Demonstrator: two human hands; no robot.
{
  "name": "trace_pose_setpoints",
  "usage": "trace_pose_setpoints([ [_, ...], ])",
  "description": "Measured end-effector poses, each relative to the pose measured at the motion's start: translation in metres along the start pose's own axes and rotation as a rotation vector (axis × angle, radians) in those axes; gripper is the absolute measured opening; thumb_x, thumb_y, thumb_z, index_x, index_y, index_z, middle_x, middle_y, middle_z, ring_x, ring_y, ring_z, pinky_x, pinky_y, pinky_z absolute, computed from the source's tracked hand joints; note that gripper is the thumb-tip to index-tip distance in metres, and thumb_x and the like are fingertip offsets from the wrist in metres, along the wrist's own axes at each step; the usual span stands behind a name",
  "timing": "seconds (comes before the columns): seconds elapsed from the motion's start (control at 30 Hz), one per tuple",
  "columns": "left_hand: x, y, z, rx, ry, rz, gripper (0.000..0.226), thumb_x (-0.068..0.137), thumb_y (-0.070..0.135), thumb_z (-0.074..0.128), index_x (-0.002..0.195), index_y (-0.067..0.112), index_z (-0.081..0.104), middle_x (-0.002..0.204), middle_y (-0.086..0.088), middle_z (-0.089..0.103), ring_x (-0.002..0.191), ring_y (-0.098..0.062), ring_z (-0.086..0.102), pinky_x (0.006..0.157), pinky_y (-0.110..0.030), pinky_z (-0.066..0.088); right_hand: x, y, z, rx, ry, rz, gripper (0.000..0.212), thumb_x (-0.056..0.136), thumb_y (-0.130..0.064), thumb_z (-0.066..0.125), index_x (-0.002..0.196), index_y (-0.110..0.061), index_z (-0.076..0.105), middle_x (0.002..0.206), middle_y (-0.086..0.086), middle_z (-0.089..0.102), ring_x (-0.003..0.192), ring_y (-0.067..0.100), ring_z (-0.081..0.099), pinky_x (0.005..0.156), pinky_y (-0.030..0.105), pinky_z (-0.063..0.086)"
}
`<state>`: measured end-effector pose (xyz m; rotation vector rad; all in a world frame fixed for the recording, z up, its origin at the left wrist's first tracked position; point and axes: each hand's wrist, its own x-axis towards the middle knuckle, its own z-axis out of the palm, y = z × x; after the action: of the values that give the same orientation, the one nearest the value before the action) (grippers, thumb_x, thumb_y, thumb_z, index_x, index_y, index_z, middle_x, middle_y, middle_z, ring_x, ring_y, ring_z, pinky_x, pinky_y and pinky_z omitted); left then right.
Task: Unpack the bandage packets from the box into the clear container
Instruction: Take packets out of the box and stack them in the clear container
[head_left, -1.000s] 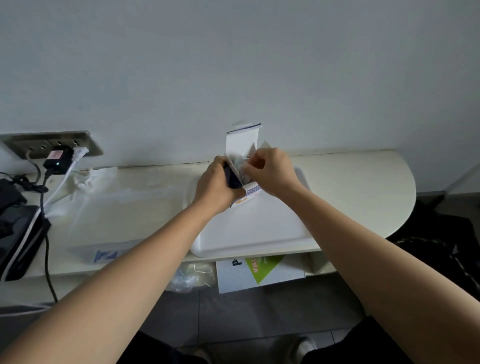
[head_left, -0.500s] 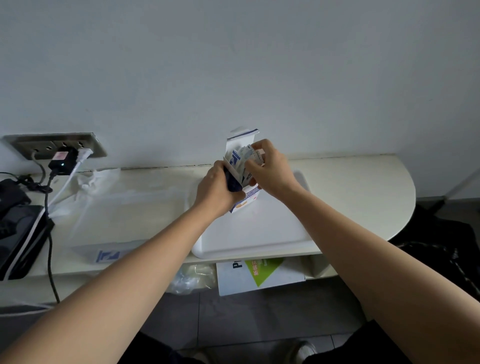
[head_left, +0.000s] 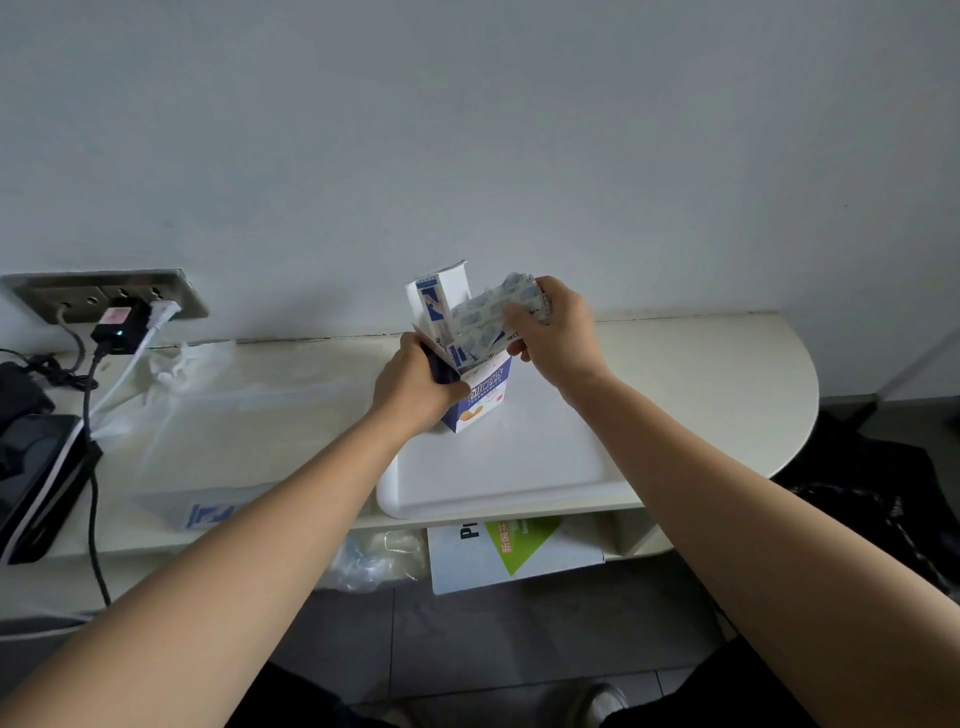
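Observation:
A small blue-and-white bandage box (head_left: 480, 397) stands with its lid flap up, held above the white tray-like container (head_left: 498, 467) on the shelf. My left hand (head_left: 415, 387) grips the box's left side. My right hand (head_left: 556, 332) pinches a bundle of bandage packets (head_left: 485, 325), white with a pale blue print. The bundle is half out of the box's open top and leans to the right. The packets' lower ends are still inside the box.
A clear plastic bag (head_left: 208, 415) lies on the cream shelf (head_left: 701, 374) to the left. A wall socket strip (head_left: 104, 296) with plugs and cables sits at far left above a black device (head_left: 36, 478). A white-and-green carton (head_left: 514, 551) lies below the shelf.
My right hand has pulled the bundle of packets up and to the right, out of the box's top. My left hand keeps hold of the box, which now sits a little lower.

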<state>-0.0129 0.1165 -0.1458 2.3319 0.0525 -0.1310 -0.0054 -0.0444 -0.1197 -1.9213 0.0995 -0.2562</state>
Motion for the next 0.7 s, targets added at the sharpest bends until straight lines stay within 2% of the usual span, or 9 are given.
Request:
trace_pose_setpoints([
  [0.13,-0.001,-0.006,-0.004,0.024,-0.014,-0.014,0.059,0.075,0.021,0.076,0.12,0.007,0.04,0.124,-0.003,0.06,0.108,-0.027,0.058,0.083,-0.035,0.047,-0.004,0.002,-0.002,0.117,0.007,0.044,0.01,0.089,-0.008,0.056,0.095,0.001,0.057,0.076,0.013,0.064,0.047,0.016,0.056,0.045,0.027,0.044],
  [0.27,-0.005,-0.011,-0.009,0.05,-0.027,-0.044,0.068,0.072,0.027,0.08,0.123,0.008,0.039,0.128,-0.009,0.052,0.111,-0.027,0.055,0.087,-0.034,0.046,-0.008,0.008,-0.009,0.278,0.024,0.124,0.013,0.09,-0.007,0.057,0.099,0.001,0.057,0.073,0.012,0.063,0.047,0.014,0.054,0.044,0.024,0.042],
  [0.37,-0.014,-0.01,-0.014,0.035,0.064,-0.018,0.077,0.078,0.023,0.073,0.139,0.008,0.027,0.137,-0.012,0.034,0.109,-0.025,0.051,0.087,-0.026,0.038,-0.014,0.012,-0.016,0.319,0.011,0.173,0.003,0.087,-0.004,0.053,0.087,-0.003,0.056,0.067,0.009,0.059,0.044,0.014,0.049,0.042,0.023,0.037],
  [0.43,-0.018,-0.012,-0.018,0.002,0.175,0.018,0.077,0.081,0.018,0.067,0.143,0.008,0.023,0.139,-0.014,0.026,0.11,-0.026,0.051,0.09,-0.025,0.037,-0.018,0.015,-0.019,0.308,-0.01,0.206,0.009,0.085,-0.002,0.05,0.078,-0.007,0.054,0.063,0.006,0.055,0.042,0.013,0.044,0.042,0.022,0.034],
  [0.5,-0.022,-0.015,-0.02,-0.018,0.331,0.109,0.067,0.082,0.01,0.062,0.14,0.005,0.03,0.136,-0.016,0.03,0.113,-0.03,0.049,0.09,-0.021,0.036,-0.023,0.019,-0.021,0.321,-0.022,0.235,0.014,0.084,-0.001,0.048,0.072,-0.008,0.05,0.061,0.006,0.05,0.039,0.012,0.04,0.041,0.021,0.031],
  [0.57,-0.028,-0.013,-0.022,-0.053,0.45,0.251,0.051,0.081,0.003,0.058,0.13,0.004,0.044,0.126,-0.016,0.041,0.103,-0.025,0.052,0.083,-0.013,0.037,-0.026,0.023,-0.023,0.352,-0.017,0.27,0.018,0.083,0.001,0.048,0.068,-0.009,0.045,0.061,0.007,0.045,0.038,0.011,0.035,0.04,0.02,0.028],
  [0.63,-0.035,-0.001,-0.021,-0.067,0.47,0.401,0.036,0.081,0.006,0.057,0.117,0.007,0.055,0.114,-0.012,0.05,0.088,-0.016,0.051,0.078,-0.017,0.042,-0.029,0.027,-0.026,0.36,-0.013,0.294,0.02,0.082,0.001,0.048,0.066,-0.01,0.043,0.062,0.006,0.043,0.038,0.012,0.032,0.039,0.02,0.026],
  [0.7,-0.043,0.014,-0.016,-0.029,0.41,0.525,0.029,0.082,0.017,0.056,0.11,0.01,0.059,0.109,-0.006,0.054,0.085,-0.014,0.051,0.077,-0.023,0.044,-0.032,0.029,-0.029,0.347,-0.025,0.302,0.021,0.082,0.002,0.047,0.065,-0.01,0.042,0.06,0.006,0.043,0.037,0.012,0.032,0.039,0.02,0.025],
])
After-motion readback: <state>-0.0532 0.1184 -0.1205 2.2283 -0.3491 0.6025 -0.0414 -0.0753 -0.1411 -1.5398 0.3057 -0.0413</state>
